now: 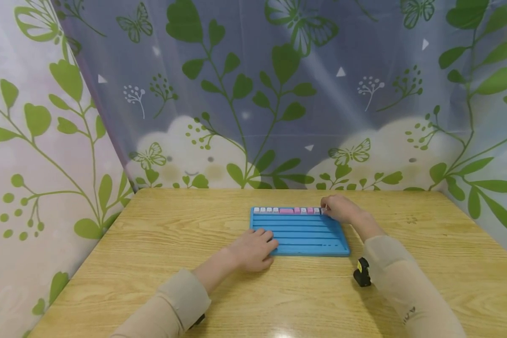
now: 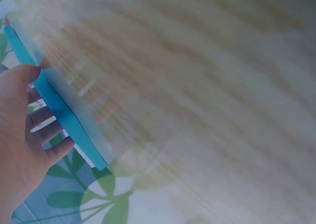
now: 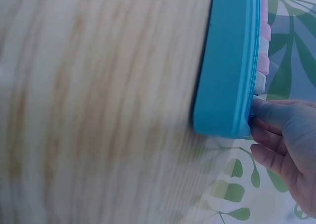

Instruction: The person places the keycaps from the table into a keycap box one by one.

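Observation:
A blue ridged keycap tray point(image 1: 300, 234) lies on the wooden table, with white and pink keycaps point(image 1: 286, 211) standing in a line along its far row. Its nearer rows show bare blue slots. My left hand point(image 1: 253, 250) holds the tray by its front left part; in the left wrist view the thumb is on the near side of the blue wall point(image 2: 59, 110) and the fingers are beyond it. My right hand point(image 1: 340, 209) pinches a keycap at the right end of the far row. From the right wrist, its thumb point(image 3: 274, 113) presses close beside the last white keycap point(image 3: 259, 82).
The light wooden table point(image 1: 160, 225) spreads out around the tray. Behind it hangs a curtain point(image 1: 253, 103) printed with leaves, butterflies and clouds, meeting the table's back edge. A black wrist device point(image 1: 362, 272) sits at the right sleeve.

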Demonstrator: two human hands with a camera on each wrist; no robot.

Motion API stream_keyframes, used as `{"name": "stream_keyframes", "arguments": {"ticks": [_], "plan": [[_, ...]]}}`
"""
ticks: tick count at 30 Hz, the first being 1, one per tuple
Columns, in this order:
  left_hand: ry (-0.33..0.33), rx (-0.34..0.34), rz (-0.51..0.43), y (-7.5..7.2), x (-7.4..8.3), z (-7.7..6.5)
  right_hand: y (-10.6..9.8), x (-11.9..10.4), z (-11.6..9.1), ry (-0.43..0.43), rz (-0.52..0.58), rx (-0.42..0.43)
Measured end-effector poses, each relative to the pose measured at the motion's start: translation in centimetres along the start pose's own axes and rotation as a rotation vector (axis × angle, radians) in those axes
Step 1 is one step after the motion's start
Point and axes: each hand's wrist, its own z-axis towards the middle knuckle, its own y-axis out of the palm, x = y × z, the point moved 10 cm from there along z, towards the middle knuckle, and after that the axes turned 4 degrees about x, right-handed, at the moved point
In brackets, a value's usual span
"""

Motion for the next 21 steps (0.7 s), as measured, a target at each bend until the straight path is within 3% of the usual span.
{"name": "stream_keyframes", "arguments": {"ticks": [21], "plan": [[-0.004, -0.007, 0.0, 0.04, 0.0, 0.01, 0.09, 0.4, 0.26, 0.002, -0.038, 0.011]]}}
